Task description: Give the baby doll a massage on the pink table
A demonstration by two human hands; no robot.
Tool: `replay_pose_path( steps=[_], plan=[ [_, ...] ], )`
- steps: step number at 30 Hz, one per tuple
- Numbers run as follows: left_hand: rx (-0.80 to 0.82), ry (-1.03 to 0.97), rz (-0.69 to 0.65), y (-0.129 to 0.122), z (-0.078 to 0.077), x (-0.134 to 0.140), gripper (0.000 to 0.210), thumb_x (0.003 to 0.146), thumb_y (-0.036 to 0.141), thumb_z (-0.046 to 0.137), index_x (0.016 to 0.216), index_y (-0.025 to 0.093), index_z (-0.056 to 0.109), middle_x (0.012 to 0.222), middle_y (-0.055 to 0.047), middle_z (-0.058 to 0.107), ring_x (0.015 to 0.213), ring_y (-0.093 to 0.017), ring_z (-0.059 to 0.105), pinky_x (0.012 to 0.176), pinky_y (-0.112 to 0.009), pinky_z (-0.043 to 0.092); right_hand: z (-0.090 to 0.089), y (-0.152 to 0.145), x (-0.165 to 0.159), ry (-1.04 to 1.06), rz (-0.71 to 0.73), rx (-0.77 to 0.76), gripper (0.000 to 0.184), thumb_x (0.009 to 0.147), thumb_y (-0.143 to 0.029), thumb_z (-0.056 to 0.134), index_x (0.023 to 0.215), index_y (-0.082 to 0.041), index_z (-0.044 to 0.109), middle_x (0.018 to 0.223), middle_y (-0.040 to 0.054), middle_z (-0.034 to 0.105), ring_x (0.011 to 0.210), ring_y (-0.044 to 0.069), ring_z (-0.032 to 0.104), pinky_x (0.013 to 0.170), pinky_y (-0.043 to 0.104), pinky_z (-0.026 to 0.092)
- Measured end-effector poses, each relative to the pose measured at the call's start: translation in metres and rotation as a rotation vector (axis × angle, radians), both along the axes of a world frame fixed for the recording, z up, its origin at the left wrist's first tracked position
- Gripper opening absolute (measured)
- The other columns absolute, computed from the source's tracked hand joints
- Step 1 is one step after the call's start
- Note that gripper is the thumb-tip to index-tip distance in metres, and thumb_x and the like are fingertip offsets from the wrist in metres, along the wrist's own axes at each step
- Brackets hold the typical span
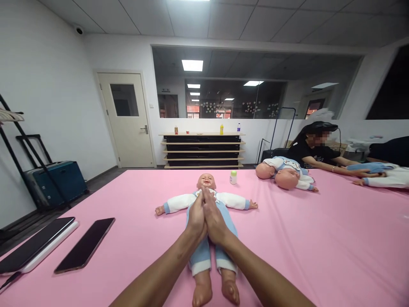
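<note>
A baby doll [228,215] in a white and light blue outfit lies on its back, arms spread, feet towards me. Over its chest and belly, my left hand [197,215] and my right hand [214,215] are pressed palm to palm. Their fingers are stretched out straight and point towards the doll's head. Nothing shows between the palms; whether the hands touch the doll I cannot tell. A small white jar with a green lid [233,177] stands beyond the doll's outstretched arm, to the right of its head.
The pink table cover [134,256] spans the foreground. Left lie a phone [85,244] and another dark device [35,243] with a cable. Two more dolls [286,177] lie at the right, near a seated person [315,147] handling another doll [383,175].
</note>
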State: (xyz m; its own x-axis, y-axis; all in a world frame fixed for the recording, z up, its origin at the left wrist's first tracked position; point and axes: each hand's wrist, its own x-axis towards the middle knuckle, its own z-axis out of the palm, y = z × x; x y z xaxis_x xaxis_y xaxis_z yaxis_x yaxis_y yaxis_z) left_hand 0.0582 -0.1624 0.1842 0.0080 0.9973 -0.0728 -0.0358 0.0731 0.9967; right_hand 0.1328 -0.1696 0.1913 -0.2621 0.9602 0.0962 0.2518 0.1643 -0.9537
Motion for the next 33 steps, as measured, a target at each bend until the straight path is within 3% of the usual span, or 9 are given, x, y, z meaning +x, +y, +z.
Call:
replay_pose_path(
  steps=[4, 6, 8, 12, 15, 19, 23, 28, 33],
  plan=[
    [0.024, 0.01, 0.083, 0.002, 0.014, -0.014, 0.042, 0.094, 0.04, 0.038, 0.123, 0.019, 0.059, 0.127, -0.009, 0.059, 0.12, -0.018, 0.057, 0.107, -0.036, 0.046, -0.046, 0.029, 0.03, -0.018, -0.275, -0.134, 0.057, 0.097, -0.054, 0.033, 0.137, -0.017, 0.051, 0.137, 0.0088, 0.048, 0.133, 0.019, 0.043, 0.118, 0.041, 0.031],
    [0.079, 0.138, 0.14, 0.014, 0.01, -0.022, 0.032, 0.09, 0.034, 0.046, 0.111, 0.018, 0.064, 0.118, -0.007, 0.063, 0.114, -0.017, 0.058, 0.105, -0.034, 0.045, -0.062, 0.044, 0.044, -0.053, -0.327, -0.154, 0.048, 0.095, -0.051, 0.039, 0.121, -0.017, 0.063, 0.122, 0.0084, 0.059, 0.115, 0.019, 0.055, 0.108, 0.038, 0.041],
    [0.076, 0.251, 0.176, 0.032, -0.004, -0.026, 0.027, 0.088, 0.03, 0.047, 0.102, 0.017, 0.066, 0.108, -0.007, 0.065, 0.106, -0.017, 0.06, 0.099, -0.034, 0.047, -0.071, 0.058, 0.053, -0.112, -0.292, -0.095, 0.039, 0.094, -0.044, 0.043, 0.108, -0.017, 0.068, 0.111, 0.0064, 0.064, 0.103, 0.017, 0.059, 0.102, 0.035, 0.045],
    [0.114, 0.365, 0.165, 0.066, -0.044, -0.017, 0.027, 0.088, 0.027, 0.046, 0.101, 0.017, 0.067, 0.107, -0.007, 0.066, 0.104, -0.018, 0.06, 0.097, -0.033, 0.045, -0.083, 0.081, 0.046, -0.223, -0.071, 0.026, 0.025, 0.088, -0.027, 0.049, 0.096, -0.018, 0.071, 0.099, 0.0051, 0.067, 0.091, 0.015, 0.059, 0.094, 0.028, 0.047],
    [0.169, 0.441, 0.112, 0.073, -0.071, -0.008, 0.026, 0.087, 0.025, 0.047, 0.099, 0.018, 0.069, 0.105, -0.006, 0.066, 0.102, -0.017, 0.059, 0.096, -0.032, 0.044, -0.097, 0.086, 0.034, -0.311, 0.128, 0.056, 0.025, 0.081, -0.017, 0.051, 0.096, -0.016, 0.071, 0.096, 0.0068, 0.067, 0.085, 0.015, 0.059, 0.088, 0.025, 0.047],
    [0.149, 0.526, -0.007, 0.066, -0.094, -0.009, 0.028, 0.09, 0.027, 0.044, 0.092, 0.017, 0.07, 0.097, -0.007, 0.067, 0.094, -0.018, 0.059, 0.09, -0.032, 0.045, -0.117, 0.075, 0.029, -0.295, 0.153, 0.094, 0.038, 0.08, -0.014, 0.049, 0.114, -0.015, 0.066, 0.113, 0.0088, 0.063, 0.102, 0.017, 0.058, 0.096, 0.027, 0.046],
    [0.167, 0.505, -0.06, 0.06, -0.102, -0.011, 0.03, 0.091, 0.029, 0.043, 0.095, 0.017, 0.069, 0.099, -0.009, 0.066, 0.098, -0.018, 0.057, 0.096, -0.033, 0.042, -0.121, 0.067, 0.032, -0.242, 0.11, 0.12, 0.044, 0.087, -0.018, 0.044, 0.127, -0.019, 0.06, 0.127, 0.0065, 0.056, 0.121, 0.016, 0.05, 0.112, 0.031, 0.037],
    [0.176, 0.509, -0.006, 0.06, -0.101, -0.009, 0.029, 0.091, 0.027, 0.042, 0.103, 0.018, 0.067, 0.108, -0.007, 0.065, 0.103, -0.018, 0.056, 0.101, -0.033, 0.04, -0.125, 0.072, 0.035, -0.423, 0.08, 0.106, 0.044, 0.095, -0.024, 0.035, 0.134, -0.019, 0.055, 0.135, 0.0052, 0.051, 0.129, 0.016, 0.043, 0.12, 0.036, 0.025],
    [0.11, 0.704, 0.055, 0.062, -0.11, -0.012, 0.03, 0.09, 0.026, 0.039, 0.092, 0.016, 0.067, 0.097, -0.009, 0.065, 0.095, -0.02, 0.057, 0.095, -0.035, 0.042, -0.135, 0.072, 0.039, -0.554, 0.015, -0.007, 0.051, 0.096, -0.034, 0.037, 0.141, -0.014, 0.048, 0.147, 0.0083, 0.037, 0.14, 0.019, 0.033, 0.122, 0.038, 0.021]
  ],
)
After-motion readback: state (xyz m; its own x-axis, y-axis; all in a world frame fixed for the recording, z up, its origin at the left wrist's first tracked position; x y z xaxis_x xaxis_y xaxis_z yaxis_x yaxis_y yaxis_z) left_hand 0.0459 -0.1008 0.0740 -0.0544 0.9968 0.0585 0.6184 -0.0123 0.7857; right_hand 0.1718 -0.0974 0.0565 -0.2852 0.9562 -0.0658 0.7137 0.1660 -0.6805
